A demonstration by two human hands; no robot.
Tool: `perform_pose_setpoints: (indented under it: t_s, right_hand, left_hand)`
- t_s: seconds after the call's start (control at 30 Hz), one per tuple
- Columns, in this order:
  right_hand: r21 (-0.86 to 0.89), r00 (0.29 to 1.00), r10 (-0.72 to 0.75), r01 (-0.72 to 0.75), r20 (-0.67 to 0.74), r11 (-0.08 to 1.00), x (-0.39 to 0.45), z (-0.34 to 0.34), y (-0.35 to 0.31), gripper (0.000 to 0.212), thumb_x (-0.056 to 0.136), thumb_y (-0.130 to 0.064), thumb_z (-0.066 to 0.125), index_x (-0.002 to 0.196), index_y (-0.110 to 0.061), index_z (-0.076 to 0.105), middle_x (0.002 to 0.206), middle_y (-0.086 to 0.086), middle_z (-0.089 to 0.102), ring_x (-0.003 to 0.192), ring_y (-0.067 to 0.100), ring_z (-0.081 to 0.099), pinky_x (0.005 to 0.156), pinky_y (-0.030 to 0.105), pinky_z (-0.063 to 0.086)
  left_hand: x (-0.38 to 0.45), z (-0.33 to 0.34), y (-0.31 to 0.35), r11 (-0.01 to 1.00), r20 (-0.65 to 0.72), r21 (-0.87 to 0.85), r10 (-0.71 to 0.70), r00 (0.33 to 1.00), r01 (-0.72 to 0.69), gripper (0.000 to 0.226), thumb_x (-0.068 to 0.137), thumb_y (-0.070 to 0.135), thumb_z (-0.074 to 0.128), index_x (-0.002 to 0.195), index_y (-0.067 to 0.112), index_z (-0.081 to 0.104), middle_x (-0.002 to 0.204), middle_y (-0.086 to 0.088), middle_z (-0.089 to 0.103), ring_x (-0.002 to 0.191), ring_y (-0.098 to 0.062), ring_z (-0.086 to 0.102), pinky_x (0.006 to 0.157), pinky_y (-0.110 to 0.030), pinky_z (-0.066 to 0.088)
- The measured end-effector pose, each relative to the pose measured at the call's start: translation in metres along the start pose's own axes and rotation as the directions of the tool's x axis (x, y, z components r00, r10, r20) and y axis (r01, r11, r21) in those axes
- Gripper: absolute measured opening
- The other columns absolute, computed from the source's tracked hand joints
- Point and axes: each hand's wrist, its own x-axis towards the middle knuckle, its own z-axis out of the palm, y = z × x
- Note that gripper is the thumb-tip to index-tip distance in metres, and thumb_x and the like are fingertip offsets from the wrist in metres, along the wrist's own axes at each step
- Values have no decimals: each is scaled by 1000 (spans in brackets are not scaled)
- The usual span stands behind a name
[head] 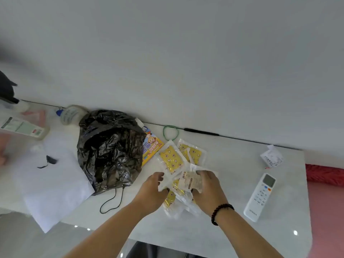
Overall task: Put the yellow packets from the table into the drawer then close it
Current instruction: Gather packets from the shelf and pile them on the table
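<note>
Counter (232, 216): pale slab against the wall, right edge by a red fabric. Black plastic bag (109, 151) sits left of centre near the back edge.

Yellow packets (172, 159): a loose overlapping heap right of the bag, mid-counter; 2 lie flat toward the back edge, long axes running roughly front to back, others bunched under the hands. Exact count unclear.

Left hand (151, 192): fingers curled on the heap's left side, pinching a packet edge. Right hand (208, 187): fingers curled over a packet (189, 180) turned pale side up, gripping it. Both equally near; heap lies directly between and just ahead.

Remote control (259, 197) near right edge. Drawer not in view.
</note>
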Motion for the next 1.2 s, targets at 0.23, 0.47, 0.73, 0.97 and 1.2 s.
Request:
perform_pose_setpoints:
  t_s: [0.23, 0.47, 0.73, 0.97, 1.2]
  right_hand:
    - [-381, 994, -98, 107, 42, 919, 25, 34, 25, 75, 87, -32, 58, 147, -19, 16, 155, 8, 13, 145, 28, 11, 117, 43, 22]
    - [-394, 990, -142, 137, 16, 909, 29, 26, 35, 60, 92, -40, 47, 145, -19, 26, 148, 1, 32, 139, 20, 26, 110, 41, 33]
    - [60, 960, 31, -15, -279, 998, 14, -5, 46, 22, 99, -16, 39, 112, -15, 57, 91, -1, 65, 79, 18, 61, 65, 25, 49]
    - [907, 846, 529, -168, -68, 386, -30, -5, 64, 10, 93, -13, 55, 90, -15, 64, 82, 1, 67, 74, 20, 63, 66, 29, 49]
    - [935, 890, 366, -334, 271, 120, -45, 38, 45, 18, 91, -10, 58, 106, -7, 66, 100, 14, 73, 96, 34, 68, 90, 55, 50]
  left_hand:
    - [13, 30, -14, 995, -6, 61, -82, 997, 82, 54, 85, 23, 66, 135, 19, 46, 131, 2, 50, 115, -16, 54, 86, -23, 47]
    - [17, 40, -11, 986, -59, 66, -146, 987, 150, 56, 79, 26, 76, 128, 21, 50, 117, -1, 56, 100, -18, 56, 73, -25, 51]
    - [5, 42, -15, 908, -102, -299, -337, 936, 294, 8, 81, 15, 73, 88, 18, 71, 86, 1, 70, 77, -18, 62, 61, -22, 49]
    - [-23, 47, -24, 764, -120, -568, -445, 887, 307, 7, 89, 11, 64, 86, 13, 70, 87, -4, 70, 72, -22, 59, 66, -34, 50]
    - [-50, 46, -25, 668, -157, -718, -426, 891, 193, 6, 97, 11, 54, 97, 8, 60, 89, -12, 72, 88, -33, 67, 91, -54, 52]
